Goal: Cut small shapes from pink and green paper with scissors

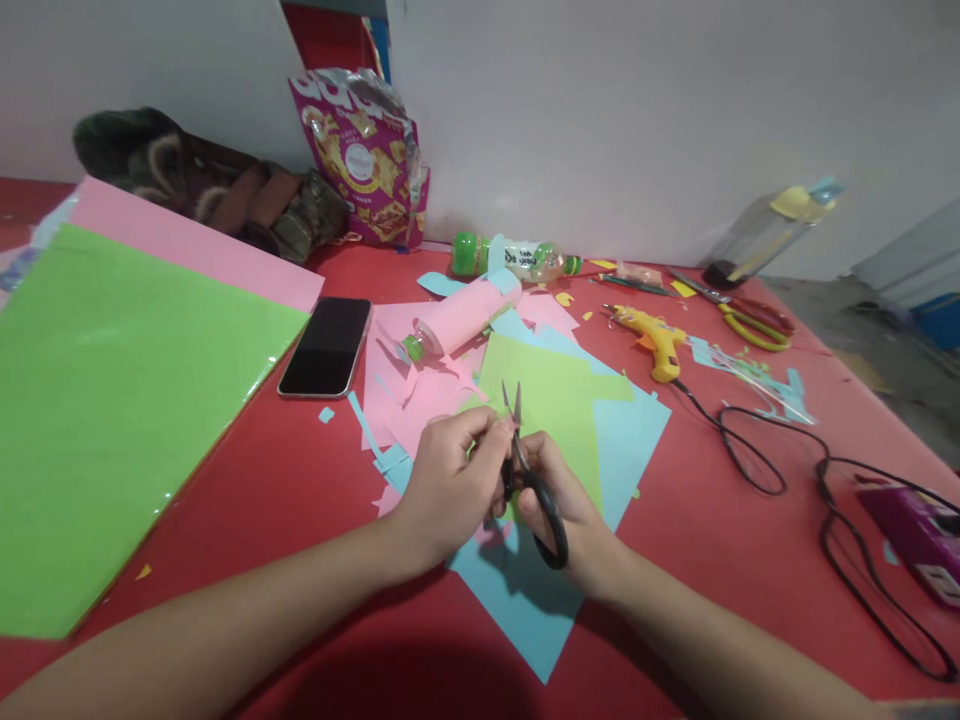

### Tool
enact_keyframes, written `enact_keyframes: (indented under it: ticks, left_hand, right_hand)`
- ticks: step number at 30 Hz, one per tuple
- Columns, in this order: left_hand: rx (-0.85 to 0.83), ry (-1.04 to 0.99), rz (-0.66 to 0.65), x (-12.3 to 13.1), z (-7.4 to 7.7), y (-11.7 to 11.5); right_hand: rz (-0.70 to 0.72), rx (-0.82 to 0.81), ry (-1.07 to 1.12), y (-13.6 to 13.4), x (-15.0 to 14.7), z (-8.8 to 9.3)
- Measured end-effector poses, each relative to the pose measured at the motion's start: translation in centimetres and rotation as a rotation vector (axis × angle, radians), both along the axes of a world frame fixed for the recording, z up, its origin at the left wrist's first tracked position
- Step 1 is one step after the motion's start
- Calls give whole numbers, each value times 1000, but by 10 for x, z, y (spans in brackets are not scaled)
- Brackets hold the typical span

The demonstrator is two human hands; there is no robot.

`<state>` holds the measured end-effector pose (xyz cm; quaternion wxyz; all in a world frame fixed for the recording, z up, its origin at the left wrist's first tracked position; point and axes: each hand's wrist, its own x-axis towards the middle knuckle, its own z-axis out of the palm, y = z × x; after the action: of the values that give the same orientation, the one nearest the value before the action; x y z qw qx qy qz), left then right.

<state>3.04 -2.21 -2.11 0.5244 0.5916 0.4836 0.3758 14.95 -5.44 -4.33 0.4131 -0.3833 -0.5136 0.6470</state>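
Observation:
A pair of black-handled scissors (553, 520) is in my right hand (566, 495), its blades slightly apart and pointing away from me. My left hand (456, 480) is closed in a pinch right beside the blades; what its fingertips hold is too small and covered to make out. Below both hands lie a light green sheet (551, 390) and a blue sheet (637, 450), overlapping. Just beyond, a bottle wrapped in pink paper (469, 318) rests on its side over pink paper pieces (420, 410), its green cap toward the left.
Left are a phone (328, 347) and a large green sheet pack (142, 400). A green-labelled bottle (517, 258) and snack bag (367, 160) sit by the wall. To the right lie a yellow glue gun (652, 335), its looping cord, larger scissors (750, 320) and a purple power strip (915, 540).

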Motion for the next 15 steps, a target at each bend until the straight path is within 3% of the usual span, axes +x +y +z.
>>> enact_keyframes:
  ticks: [7, 15]
  left_hand:
    - [-30, -13, -5, 0, 1, -2]
    - [-33, -29, 14, 3, -3, -2]
  right_hand:
    - [33, 24, 61, 0, 1, -3]
    - [26, 68, -22, -1, 3, 0]
